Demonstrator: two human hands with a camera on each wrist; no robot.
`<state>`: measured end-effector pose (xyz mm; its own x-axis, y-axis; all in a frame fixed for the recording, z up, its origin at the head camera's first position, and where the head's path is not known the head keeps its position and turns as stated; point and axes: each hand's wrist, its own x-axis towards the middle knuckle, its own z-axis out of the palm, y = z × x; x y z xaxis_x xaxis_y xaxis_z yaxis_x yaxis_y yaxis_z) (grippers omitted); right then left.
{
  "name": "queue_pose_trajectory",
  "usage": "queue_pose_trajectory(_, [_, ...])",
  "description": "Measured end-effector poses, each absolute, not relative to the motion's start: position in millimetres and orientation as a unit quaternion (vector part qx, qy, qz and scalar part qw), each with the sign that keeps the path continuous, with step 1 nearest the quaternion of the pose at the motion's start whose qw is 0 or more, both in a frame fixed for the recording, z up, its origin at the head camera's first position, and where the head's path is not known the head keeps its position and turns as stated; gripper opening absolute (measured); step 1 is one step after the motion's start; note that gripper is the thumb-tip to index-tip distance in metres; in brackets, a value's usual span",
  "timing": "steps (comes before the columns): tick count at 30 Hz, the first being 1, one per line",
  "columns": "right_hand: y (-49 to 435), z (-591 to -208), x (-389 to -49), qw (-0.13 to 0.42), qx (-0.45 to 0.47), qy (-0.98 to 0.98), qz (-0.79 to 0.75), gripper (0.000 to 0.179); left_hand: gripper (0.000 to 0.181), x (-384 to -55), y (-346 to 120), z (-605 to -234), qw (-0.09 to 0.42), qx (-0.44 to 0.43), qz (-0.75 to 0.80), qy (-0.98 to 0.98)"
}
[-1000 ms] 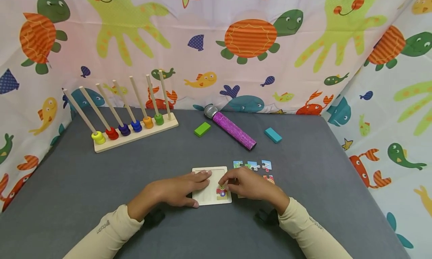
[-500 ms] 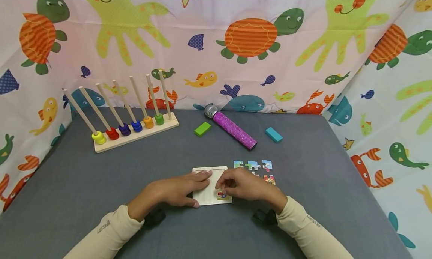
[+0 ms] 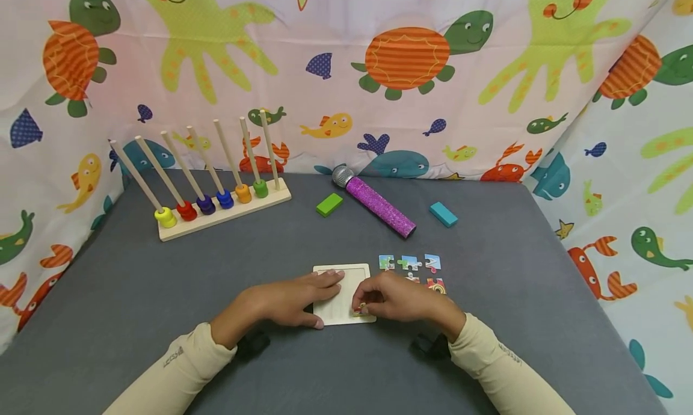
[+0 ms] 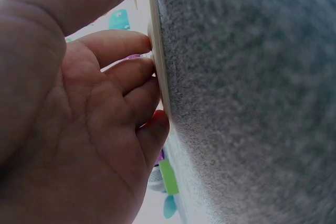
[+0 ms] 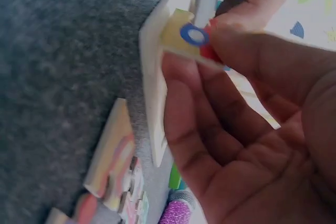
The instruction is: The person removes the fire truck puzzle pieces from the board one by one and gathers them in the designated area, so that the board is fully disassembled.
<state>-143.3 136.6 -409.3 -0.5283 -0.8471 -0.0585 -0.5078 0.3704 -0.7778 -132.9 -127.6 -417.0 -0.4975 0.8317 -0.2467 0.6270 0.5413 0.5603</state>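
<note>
A pale wooden puzzle tray (image 3: 337, 311) with a raised rim lies on the table. My left hand (image 3: 295, 298) rests on its left side, fingers straight over the board and thumb by the near edge. In the left wrist view, the left fingertips (image 4: 153, 69) touch the tray's edge. My right hand (image 3: 403, 298) pinches a jigsaw piece (image 5: 181, 34) between thumb and fingers at the tray's lower right corner. The piece is yellow and red with a blue ring, tilted against the tray in the right wrist view. The hand covers most of it in the head view.
Several jigsaw pieces (image 3: 410, 263) lie right of the tray, some hidden behind the right hand. Beyond stand a green block (image 3: 329, 204), a glittery purple microphone (image 3: 381, 206) and a blue block (image 3: 444, 214). A wooden peg stand (image 3: 227, 209) with coloured rings is at back left.
My right fingers have closed further over the jigsaw piece, so less of it shows in the tray corner. The left hand stays on the tray. The head view has shifted slightly.
</note>
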Motion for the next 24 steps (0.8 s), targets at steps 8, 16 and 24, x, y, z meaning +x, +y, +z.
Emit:
queue_pose_trajectory(8, [150.7,-404.5,-140.8,0.179,-0.365,0.816,-0.412,0.018,0.073,-134.0,-126.1,-416.4,0.256,0.433,0.197,0.841])
queue_pose_trajectory(16, [175.6,-398.1,-141.2,0.160,-0.322,0.833,-0.420,0.019,0.072,-135.3,-127.7,-412.0,0.250,0.429,0.193,0.846])
queue_pose_trajectory(24, [213.5,-396.0,-139.2,0.119,-0.322,0.843,-0.415,0.018,0.072,-133.2,-126.9,-411.3,0.248,0.432,0.194,0.845])
